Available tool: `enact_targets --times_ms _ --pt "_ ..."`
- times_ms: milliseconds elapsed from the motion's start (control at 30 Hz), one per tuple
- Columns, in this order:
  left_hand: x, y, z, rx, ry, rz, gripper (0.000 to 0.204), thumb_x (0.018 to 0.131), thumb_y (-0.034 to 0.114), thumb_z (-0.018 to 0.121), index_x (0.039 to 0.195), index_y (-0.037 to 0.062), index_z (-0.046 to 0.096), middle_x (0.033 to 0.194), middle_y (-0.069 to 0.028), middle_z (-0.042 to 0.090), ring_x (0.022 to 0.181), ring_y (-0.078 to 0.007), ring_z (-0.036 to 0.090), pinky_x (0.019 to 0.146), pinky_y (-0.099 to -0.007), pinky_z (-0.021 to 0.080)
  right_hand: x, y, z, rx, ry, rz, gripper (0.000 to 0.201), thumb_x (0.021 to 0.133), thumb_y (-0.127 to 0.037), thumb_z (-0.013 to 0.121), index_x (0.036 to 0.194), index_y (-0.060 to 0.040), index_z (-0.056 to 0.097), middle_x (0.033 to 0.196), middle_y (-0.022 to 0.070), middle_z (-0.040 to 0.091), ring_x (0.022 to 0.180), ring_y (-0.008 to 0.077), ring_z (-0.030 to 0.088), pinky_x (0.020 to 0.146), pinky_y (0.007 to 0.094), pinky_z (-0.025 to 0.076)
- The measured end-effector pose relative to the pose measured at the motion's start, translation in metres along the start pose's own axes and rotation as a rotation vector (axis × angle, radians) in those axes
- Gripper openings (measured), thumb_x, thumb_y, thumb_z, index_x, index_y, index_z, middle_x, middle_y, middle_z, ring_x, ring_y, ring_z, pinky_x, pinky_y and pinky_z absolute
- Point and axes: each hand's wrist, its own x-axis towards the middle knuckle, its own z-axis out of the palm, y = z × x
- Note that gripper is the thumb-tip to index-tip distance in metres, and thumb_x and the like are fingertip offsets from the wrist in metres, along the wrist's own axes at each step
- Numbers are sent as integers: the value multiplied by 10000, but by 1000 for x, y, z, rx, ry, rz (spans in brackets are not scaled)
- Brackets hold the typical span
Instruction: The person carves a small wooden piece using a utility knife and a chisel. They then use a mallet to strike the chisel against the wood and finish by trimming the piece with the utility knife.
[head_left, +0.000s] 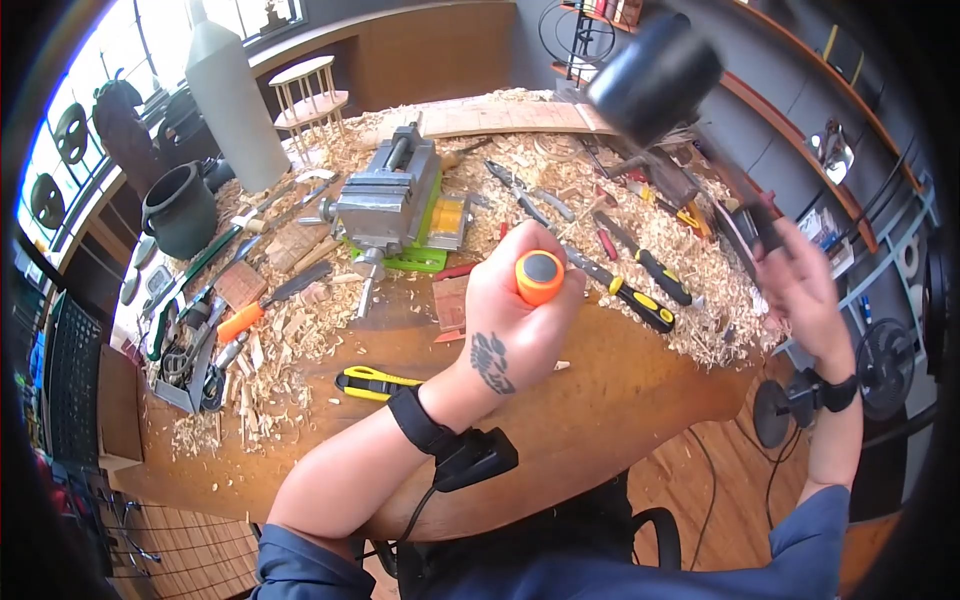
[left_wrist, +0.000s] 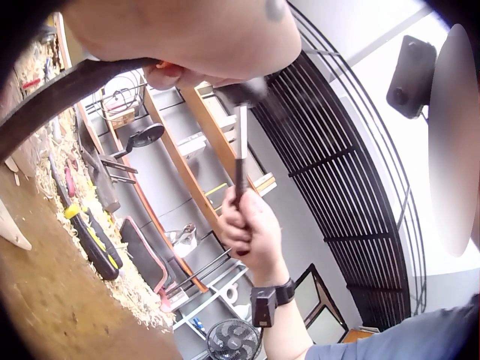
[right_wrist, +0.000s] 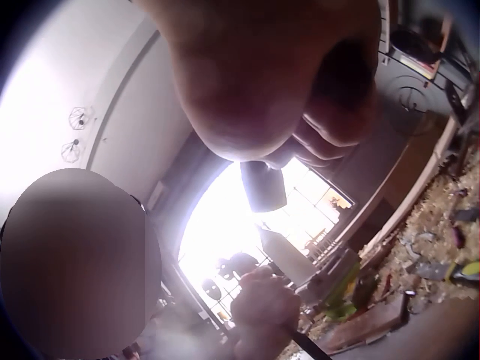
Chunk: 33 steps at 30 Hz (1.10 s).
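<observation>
My left hand (head_left: 525, 310) grips an upright tool by its orange handle (head_left: 540, 277), whose grey end cap points up. The tool's lower part is hidden below the fist. Raised at the right, my right hand (head_left: 800, 285) holds a mallet with a black head (head_left: 655, 80), blurred in the head view. In the left wrist view, the fingers of the right hand (left_wrist: 251, 229) wrap round the mallet's shaft (left_wrist: 241, 142). Beyond the left fist stands a grey vise (head_left: 390, 195) on a green base. A reddish wood piece (head_left: 450, 308) lies beside the fist.
Wood shavings (head_left: 540, 150) cover much of the bench (head_left: 600, 400). Yellow-black-handled tools (head_left: 640, 305) lie right of the left hand, a yellow utility knife (head_left: 375, 383) near its wrist. A second orange-handled tool (head_left: 240, 322), a dark pot (head_left: 180, 210) and a tall pale bottle (head_left: 235, 100) are leftward.
</observation>
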Motion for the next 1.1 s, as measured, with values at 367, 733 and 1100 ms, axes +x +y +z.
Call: enact_targets --times_ms 367,733,1100 --pt "-2 0 1 25 -13 -1 172 915 -39 698 868 58 564 738 43 565 596 -30 468 521 -250 361 -13 -50 -1 -625 163 -610 466 1144 -405 517 1249 38 621 785 76 624 554 157 565 536 291 413" --pt "0 0 0 47 -34 -25 192 912 -40 690 853 60 538 728 48 546 603 -23 474 541 -229 378 -19 -55 -20 -726 281 -503 318 1138 -299 538 1162 -11 672 770 114 577 614 252 577 586 324 423" --pt "-3 0 0 41 -54 -88 136 900 -4 686 902 39 558 767 -26 597 724 -100 549 693 -296 480 -16 -44 -2 -895 180 -696 309 1137 -287 548 1108 5 643 750 82 588 547 229 631 540 337 449"
